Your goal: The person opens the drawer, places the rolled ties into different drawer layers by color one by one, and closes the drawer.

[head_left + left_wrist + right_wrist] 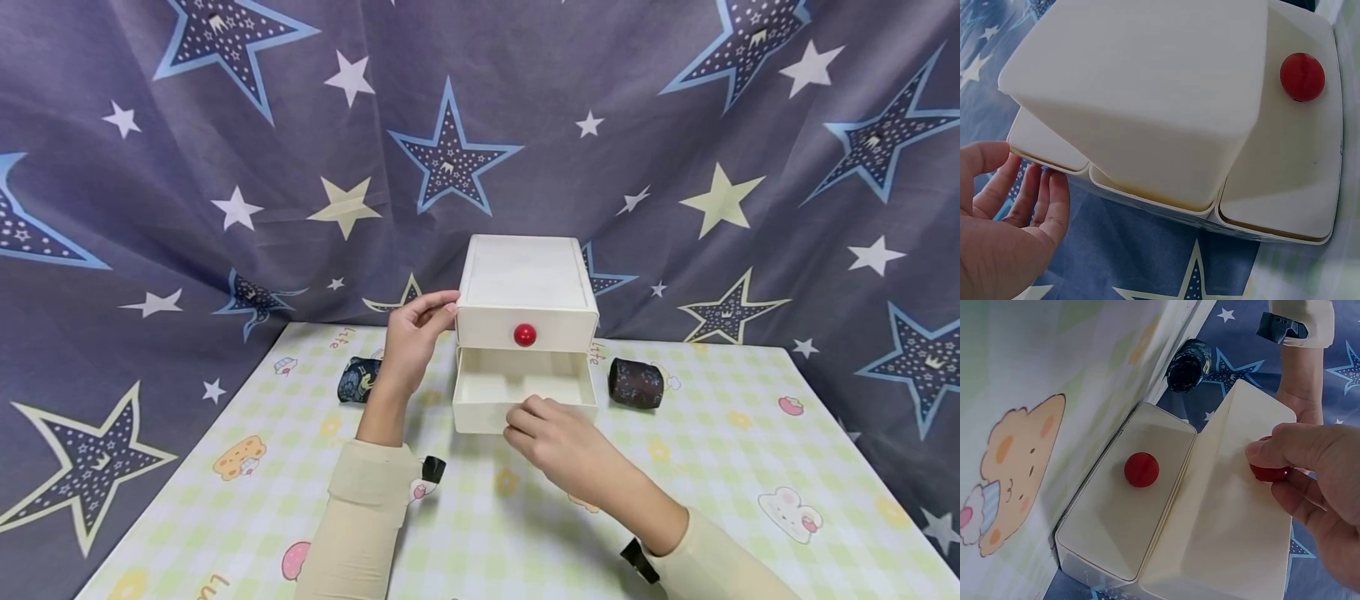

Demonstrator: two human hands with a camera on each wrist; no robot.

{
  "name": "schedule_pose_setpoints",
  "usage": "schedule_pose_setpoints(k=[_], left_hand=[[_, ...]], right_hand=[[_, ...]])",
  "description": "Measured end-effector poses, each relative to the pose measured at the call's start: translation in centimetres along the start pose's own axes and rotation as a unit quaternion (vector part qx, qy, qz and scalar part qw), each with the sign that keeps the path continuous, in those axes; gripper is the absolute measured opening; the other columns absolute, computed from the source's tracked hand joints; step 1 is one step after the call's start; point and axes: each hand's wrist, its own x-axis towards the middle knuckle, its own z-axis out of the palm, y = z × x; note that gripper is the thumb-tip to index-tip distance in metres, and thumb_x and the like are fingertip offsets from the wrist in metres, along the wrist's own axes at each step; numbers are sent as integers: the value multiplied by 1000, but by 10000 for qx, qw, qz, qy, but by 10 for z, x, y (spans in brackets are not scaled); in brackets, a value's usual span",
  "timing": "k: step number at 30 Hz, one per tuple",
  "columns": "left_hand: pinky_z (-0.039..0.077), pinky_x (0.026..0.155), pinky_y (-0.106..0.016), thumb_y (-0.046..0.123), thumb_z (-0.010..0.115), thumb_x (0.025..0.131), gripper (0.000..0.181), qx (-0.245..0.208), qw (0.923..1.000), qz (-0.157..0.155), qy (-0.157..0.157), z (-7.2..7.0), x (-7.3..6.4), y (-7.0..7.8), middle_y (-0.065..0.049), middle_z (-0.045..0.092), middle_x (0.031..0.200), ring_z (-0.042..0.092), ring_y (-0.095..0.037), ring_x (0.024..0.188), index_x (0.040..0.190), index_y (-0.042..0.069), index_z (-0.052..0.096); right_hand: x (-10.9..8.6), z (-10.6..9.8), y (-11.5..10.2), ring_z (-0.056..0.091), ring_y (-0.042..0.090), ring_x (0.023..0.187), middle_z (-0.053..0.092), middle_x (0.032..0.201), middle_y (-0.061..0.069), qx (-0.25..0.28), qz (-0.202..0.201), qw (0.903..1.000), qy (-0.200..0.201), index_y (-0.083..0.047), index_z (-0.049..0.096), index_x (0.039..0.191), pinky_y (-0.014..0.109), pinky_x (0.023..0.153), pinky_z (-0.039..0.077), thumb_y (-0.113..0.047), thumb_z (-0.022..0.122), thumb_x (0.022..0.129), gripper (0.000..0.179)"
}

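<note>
A white drawer cabinet (528, 271) with red round knobs stands at the middle back of the table. Its middle drawer (525, 383) is pulled out, and no contents show in the visible part of its inside. My right hand (555, 442) is at that drawer's front; the right wrist view shows the thumb and fingers pinching its red knob (1269, 467). My left hand (412, 337) touches the cabinet's upper left side, fingertips along the edge and thumb near the front corner. In the left wrist view the bottom drawer (1279, 162) and top drawer (1044, 140) are closed.
Left of the cabinet lies a dark blue patterned roll (356, 380), partly behind my left arm. A dark brown patterned roll (636, 383) lies to the right. A star-patterned curtain (525, 108) hangs behind the table (720, 467), which has a checked cover.
</note>
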Motion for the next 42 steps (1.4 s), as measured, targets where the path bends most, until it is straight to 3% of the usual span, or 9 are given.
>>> schedule_pose_setpoints(k=[8,12,18,21,28,42], left_hand=[[57,87,-27,9,69,98,29,95,10000,-17,10,0,0,0,-6,70,107,66,-15,92,124,-5,69],[56,93,-36,9,69,98,28,132,9999,-26,36,0,0,0,-6,71,106,67,-15,92,123,-4,70],[53,98,-48,10,69,98,30,99,9999,-47,14,0,-1,0,-6,71,107,67,-15,92,124,-4,70],[54,97,-45,9,69,98,29,60,10000,-51,13,0,-1,0,-6,71,109,67,-15,93,124,-5,69],[57,87,-26,9,69,98,30,29,10000,-25,-15,0,-1,0,-6,70,109,66,-15,93,124,-5,69],[56,86,-25,8,69,99,30,-35,10000,-42,-2,1,0,-1,-8,69,109,66,-14,92,125,-7,68]], right_hand=[[-3,-3,-4,54,17,97,64,104,-3,-9,-20,9999,-115,-12,71,100,26,79,51,0,66,91,15],[-4,-3,-6,54,17,95,63,102,-3,-10,-64,9999,-84,-12,71,98,25,77,50,-1,63,92,15],[-5,-6,-9,53,17,93,63,102,-3,-54,-151,9997,-158,-12,72,98,26,78,50,-4,72,89,12],[-6,-9,-10,53,17,92,63,103,-3,-19,-156,9996,-233,-12,72,98,26,78,49,-5,75,88,12],[-6,-12,-13,53,17,93,63,103,-3,-82,-198,9992,-323,-13,73,99,25,79,50,-6,77,87,14],[-11,-17,-20,51,18,90,60,100,-2,-245,-310,9987,-325,-12,72,97,25,78,48,-7,76,88,11]])
